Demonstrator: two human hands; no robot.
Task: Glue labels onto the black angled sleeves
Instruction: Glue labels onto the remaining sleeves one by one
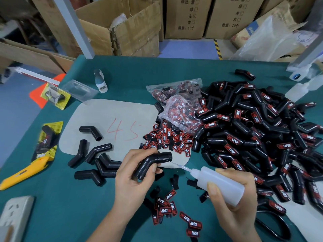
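Note:
My left hand [132,173] grips a black angled sleeve [153,163] above the green table, its upper arm pointing right. My right hand [234,194] holds a translucent glue bottle [222,184]; its thin needle tip touches the sleeve's upper arm. Several unlabelled sleeves [97,161] lie to the left on a grey sheet. Loose red-and-black labels [167,137] are heaped behind the hands, and more labels [167,206] lie near the table's front. A big pile of labelled sleeves [258,137] fills the right side.
Bags of labels [181,105] lie at the centre back. A yellow utility knife [22,173] and packaged sleeves [47,142] are at the left, a power strip [15,217] at the front left. Spare bottles [300,88] stand at the far right. Cardboard boxes [122,27] stand beyond the table.

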